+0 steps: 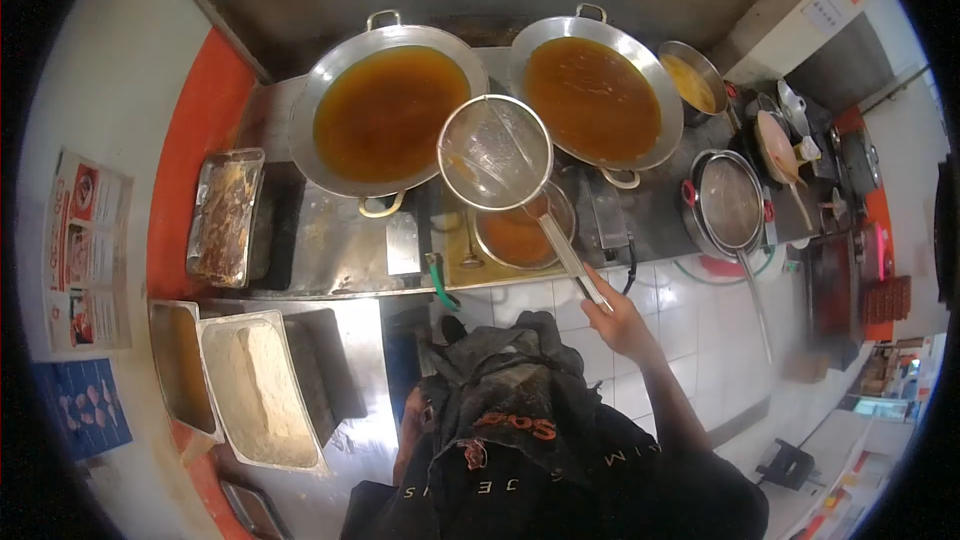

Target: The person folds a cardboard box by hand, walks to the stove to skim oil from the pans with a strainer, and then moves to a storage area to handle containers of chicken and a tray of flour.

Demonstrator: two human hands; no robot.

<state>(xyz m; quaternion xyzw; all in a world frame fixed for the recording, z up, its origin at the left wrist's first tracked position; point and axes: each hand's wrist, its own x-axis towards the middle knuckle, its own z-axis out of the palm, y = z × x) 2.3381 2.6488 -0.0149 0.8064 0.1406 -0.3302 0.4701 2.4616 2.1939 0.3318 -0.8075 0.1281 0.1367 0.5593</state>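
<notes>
My right hand is wrapped round the long metal handle of a round mesh strainer. The strainer hangs over the gap between two wide metal pans, the left pan and the right pan, both filled with brown liquid. Below the strainer, partly covered by it, a smaller bowl holds orange-brown liquid. My left hand hangs low beside the dark apron, partly hidden by it, and its fingers cannot be made out.
At the left are a foil-lined tray, a metal container of pale powder and a container of brown liquid. A second strainer rests on a pot at the right, its handle jutting past the counter's edge. A green hose hangs at the front.
</notes>
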